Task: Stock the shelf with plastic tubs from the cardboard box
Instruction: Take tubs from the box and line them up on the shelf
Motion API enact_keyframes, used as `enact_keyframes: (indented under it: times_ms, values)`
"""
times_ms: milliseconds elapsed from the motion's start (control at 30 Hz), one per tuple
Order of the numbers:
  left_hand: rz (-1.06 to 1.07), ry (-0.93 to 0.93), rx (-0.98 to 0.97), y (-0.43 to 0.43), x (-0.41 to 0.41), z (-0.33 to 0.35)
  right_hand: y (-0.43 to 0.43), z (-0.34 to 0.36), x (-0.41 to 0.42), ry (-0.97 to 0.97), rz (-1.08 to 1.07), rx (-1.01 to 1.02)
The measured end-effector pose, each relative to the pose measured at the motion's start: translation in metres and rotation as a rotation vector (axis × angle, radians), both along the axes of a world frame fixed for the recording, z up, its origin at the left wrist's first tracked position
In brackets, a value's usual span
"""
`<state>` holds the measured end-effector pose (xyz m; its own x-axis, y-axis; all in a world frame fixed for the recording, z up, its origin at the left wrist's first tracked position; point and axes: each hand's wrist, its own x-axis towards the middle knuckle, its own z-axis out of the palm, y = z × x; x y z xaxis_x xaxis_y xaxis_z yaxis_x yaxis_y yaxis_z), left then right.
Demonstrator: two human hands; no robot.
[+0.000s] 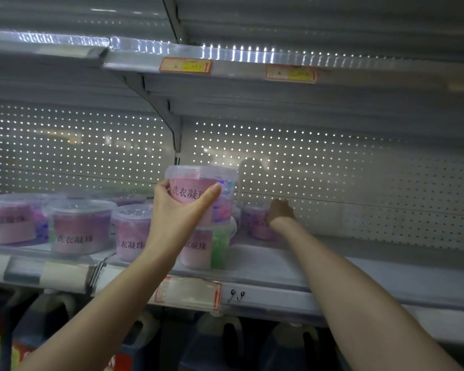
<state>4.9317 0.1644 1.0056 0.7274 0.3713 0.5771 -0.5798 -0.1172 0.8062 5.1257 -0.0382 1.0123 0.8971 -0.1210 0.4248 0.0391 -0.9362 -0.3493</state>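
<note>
Head view: the right hand [280,210] is dim and deep at centre right, against a rear tub [256,223]; I cannot tell whether its fingers grip. At centre frame the left hand [182,210] clamps thumb and fingers round a raised tub [202,183], hiding whether it touches the tub beneath [209,250]. All are clear, round, lidded plastic with pink labels, as are the other tubs [78,226] at left. The shelf [292,266] is pale metal and its back panel [346,170] is perforated. Dark jugs [220,341] are cut off at the bottom edge.

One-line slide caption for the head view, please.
Left hand holds a pink-labelled tub over a front tub; right hand reaches a rear tub on the shelf.
</note>
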Motion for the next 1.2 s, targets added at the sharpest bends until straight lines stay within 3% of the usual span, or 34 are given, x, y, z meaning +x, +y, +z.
enact_keyframes:
  times_ms: [567,933,1033,1200]
  values:
    - [-0.038,-0.022,0.049,-0.025,-0.021,0.001,-0.003,0.005,-0.036,0.053,0.137,0.012]
    - [0.006,0.020,0.093,-0.079,-0.021,-0.024,-0.054,0.009,-0.146,-0.217,0.399,0.521]
    - [0.014,0.039,0.101,-0.088,-0.019,-0.036,-0.069,0.006,-0.189,-0.145,0.517,0.632]
    - [0.112,0.100,0.160,-0.105,-0.016,-0.045,-0.074,-0.008,-0.219,-0.019,0.665,0.610]
